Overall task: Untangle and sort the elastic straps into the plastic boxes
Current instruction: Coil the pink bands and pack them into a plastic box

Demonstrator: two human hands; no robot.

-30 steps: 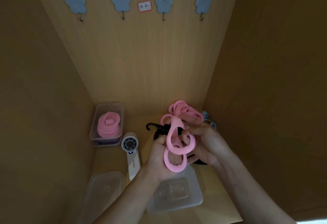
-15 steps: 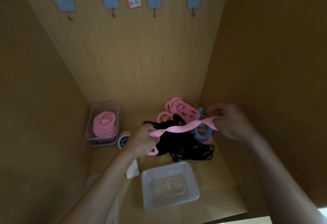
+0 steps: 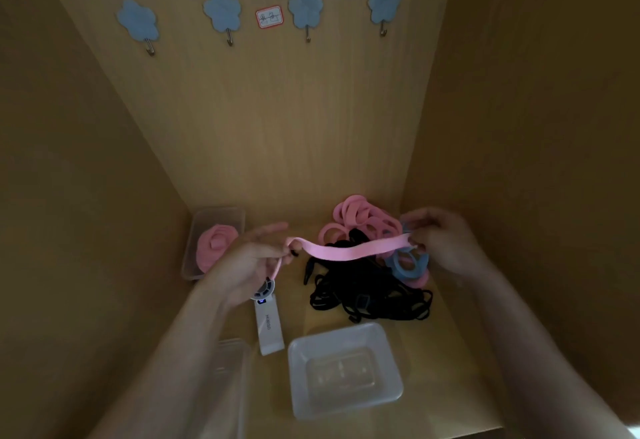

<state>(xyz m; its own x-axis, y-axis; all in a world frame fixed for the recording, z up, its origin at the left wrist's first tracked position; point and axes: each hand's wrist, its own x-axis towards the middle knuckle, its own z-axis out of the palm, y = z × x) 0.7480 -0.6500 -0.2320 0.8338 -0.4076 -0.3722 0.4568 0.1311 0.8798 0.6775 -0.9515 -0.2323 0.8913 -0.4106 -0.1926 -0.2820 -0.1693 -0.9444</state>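
The white fan handle [image 3: 268, 327] reads "MINISO"; the red-bordered wall label [image 3: 269, 17] is illegible.

Pink strap [image 3: 349, 250], flat and slightly sagging, pinched at one end by left hand [image 3: 249, 265] and at the other by right hand [image 3: 443, 241], held above the heap. Beneath it, near the back right corner, pink loops [image 3: 360, 218] at the rear, blue loops [image 3: 410, 263] to the right, black tangle [image 3: 367, 294] in front, all touching. Back-left box [image 3: 221, 211] holding coiled pink straps [image 3: 216, 248]; empty clear box [image 3: 391, 369] just in front of the tangle, second clear box [image 3: 235, 369] at front left, partly hidden
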